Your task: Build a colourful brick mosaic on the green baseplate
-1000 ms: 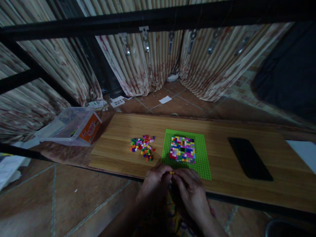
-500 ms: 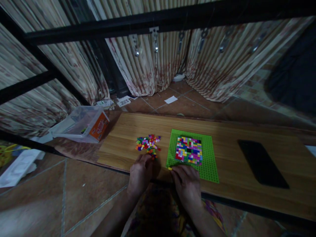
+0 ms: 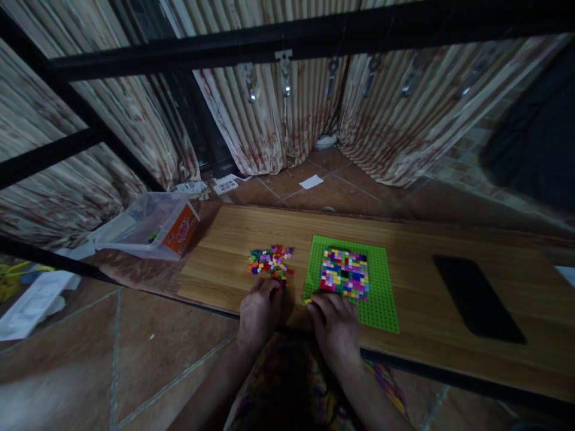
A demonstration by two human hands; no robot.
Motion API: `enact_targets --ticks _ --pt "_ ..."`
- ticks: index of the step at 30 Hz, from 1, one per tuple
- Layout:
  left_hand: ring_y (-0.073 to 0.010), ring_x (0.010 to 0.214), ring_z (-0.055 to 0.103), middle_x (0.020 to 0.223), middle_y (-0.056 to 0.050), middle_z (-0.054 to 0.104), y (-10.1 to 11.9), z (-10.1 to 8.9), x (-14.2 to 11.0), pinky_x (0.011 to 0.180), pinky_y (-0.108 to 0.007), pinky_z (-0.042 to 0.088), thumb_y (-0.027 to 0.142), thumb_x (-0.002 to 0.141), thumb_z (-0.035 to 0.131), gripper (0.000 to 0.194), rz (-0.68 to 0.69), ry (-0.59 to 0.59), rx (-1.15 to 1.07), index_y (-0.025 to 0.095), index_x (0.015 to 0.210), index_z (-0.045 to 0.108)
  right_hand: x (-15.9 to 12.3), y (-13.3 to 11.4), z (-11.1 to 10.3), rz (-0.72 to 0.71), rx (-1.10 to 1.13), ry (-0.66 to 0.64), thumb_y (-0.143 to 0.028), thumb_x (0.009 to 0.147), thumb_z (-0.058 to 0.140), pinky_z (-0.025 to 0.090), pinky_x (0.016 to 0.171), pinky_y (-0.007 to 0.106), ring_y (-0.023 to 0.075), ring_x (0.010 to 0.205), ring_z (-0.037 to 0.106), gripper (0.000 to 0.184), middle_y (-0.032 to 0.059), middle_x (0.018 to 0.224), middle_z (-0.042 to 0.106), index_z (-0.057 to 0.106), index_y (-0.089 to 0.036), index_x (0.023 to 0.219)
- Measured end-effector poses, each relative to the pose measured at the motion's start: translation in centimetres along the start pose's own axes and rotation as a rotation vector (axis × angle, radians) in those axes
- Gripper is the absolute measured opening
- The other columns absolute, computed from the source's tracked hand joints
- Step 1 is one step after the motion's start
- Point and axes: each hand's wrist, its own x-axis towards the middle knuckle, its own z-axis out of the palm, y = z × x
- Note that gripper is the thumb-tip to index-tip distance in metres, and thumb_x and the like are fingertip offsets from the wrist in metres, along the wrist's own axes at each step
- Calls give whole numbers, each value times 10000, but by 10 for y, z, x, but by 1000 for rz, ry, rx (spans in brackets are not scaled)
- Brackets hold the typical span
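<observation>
A green baseplate (image 3: pixel 380 299) lies on a wooden board (image 3: pixel 404 239) and carries a square patch of many-coloured small bricks (image 3: pixel 344 273). Left of it sits a loose pile of small coloured bricks (image 3: pixel 271 262). My left hand (image 3: pixel 259 311) rests at the near edge of that pile, fingers curled down onto it. My right hand (image 3: pixel 335 323) is at the baseplate's near left corner, fingers pinched on a small yellow brick (image 3: pixel 308 301).
A black phone (image 3: pixel 476 297) lies flat on the board to the right. A clear plastic box with an orange label (image 3: pixel 155 224) stands left of the board. Black metal bars (image 3: pixel 269 42) cross overhead, curtains hang behind, and tiled floor lies below.
My hands have parted: the left moved to the brick pile, the right went forward to the baseplate corner with the yellow brick. The view shifted slightly left.
</observation>
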Motion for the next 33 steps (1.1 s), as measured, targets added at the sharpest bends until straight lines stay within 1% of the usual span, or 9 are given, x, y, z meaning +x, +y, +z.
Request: enact_targets --ticks 2,5,8,11,14,17,21,29,33 --pt "-147 789 640 887 -27 673 2 -2 -1 718 -238 462 205 857 499 144 19 13 -104 208 882 642 -1 2 0 9 8 10 -323 930 479 361 744 346 210 845 548 216 55 888 656 658 -212 975" --pt "-130 732 643 829 -12 687 12 -4 -2 676 -222 475 213 844 518 130 36 15 -262 203 891 639 -5 5 -3 0 39 29 -313 929 471 386 754 348 209 851 564 217 60 903 658 654 -209 980" --pt "-125 710 638 776 -3 682 27 -1 1 652 -213 482 213 835 533 112 82 -18 -370 197 840 644 -10 7 -8 32 83 34 -283 925 468 408 771 355 207 863 577 206 59 921 663 651 -213 988" --pt "-125 734 637 783 -3 681 41 4 5 675 -211 489 191 837 532 124 156 -55 -429 196 813 654 -15 9 -17 83 116 27 -260 922 467 420 787 367 210 878 582 200 59 937 668 647 -212 995" --pt "-127 776 644 826 -7 690 52 11 10 705 -214 494 169 845 522 144 189 -73 -428 205 842 662 -18 12 -24 113 137 15 -243 917 478 424 795 372 212 884 582 189 60 938 672 646 -206 995" --pt "-148 820 653 877 -25 697 58 18 13 725 -235 503 169 843 528 140 181 -104 -365 205 889 656 -20 16 -28 129 157 15 -234 912 488 429 804 374 210 894 583 179 58 938 674 648 -204 986" --pt "-175 851 663 930 -50 701 60 26 14 729 -265 517 184 828 558 140 141 -79 -299 197 946 631 -20 17 -29 138 183 22 -229 912 487 435 814 378 210 908 585 184 57 955 674 650 -211 994" --pt "-179 848 672 920 -40 713 64 29 17 751 -278 522 191 823 589 124 138 -93 -299 202 944 614 -15 18 -34 137 212 46 -234 914 475 455 794 368 205 887 608 196 59 944 680 661 -211 970" --pt "-170 826 670 904 -30 711 64 32 17 742 -270 518 184 824 586 126 145 -86 -325 207 945 616 -9 18 -38 127 209 53 -209 905 482 449 813 369 204 909 605 195 55 969 679 659 -217 986"
